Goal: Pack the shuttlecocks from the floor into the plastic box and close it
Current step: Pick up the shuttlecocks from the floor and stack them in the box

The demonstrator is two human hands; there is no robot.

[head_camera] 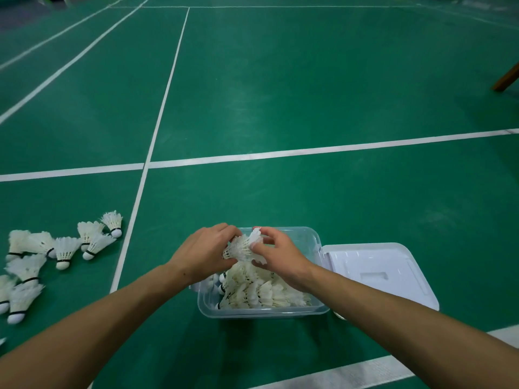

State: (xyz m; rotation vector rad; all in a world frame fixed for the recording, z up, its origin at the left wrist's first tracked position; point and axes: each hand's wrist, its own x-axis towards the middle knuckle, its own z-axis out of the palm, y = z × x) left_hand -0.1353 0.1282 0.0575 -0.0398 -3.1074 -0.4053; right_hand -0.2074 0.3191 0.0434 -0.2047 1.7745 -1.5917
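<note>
Fingers (259, 245) of both hands curl around one small bunch of shuttlecocks (244, 248), the left hand (205, 249) gripping it from nine o'clock and the right hand (276, 255) pinching it from three o'clock, directly above the box. Largest in view is the green court floor (309, 94), crossed by white lines. On it, at six o'clock in the view, sits the clear plastic box (262, 311), open and already well filled with white shuttlecocks; its white lid (379, 273) lies flat just beside it at three o'clock. Over at nine o'clock a loose scatter of shuttlecocks (60, 248) waits on the floor, well apart from the box. Smallest is the held bunch itself, feathers splayed between the two hands. These things look nearly weightless, with stiff but brittle feathers that would crush or bend under a hard squeeze, so the firm cork end or the banded base of the skirt is likely the safer place to hold.
</note>
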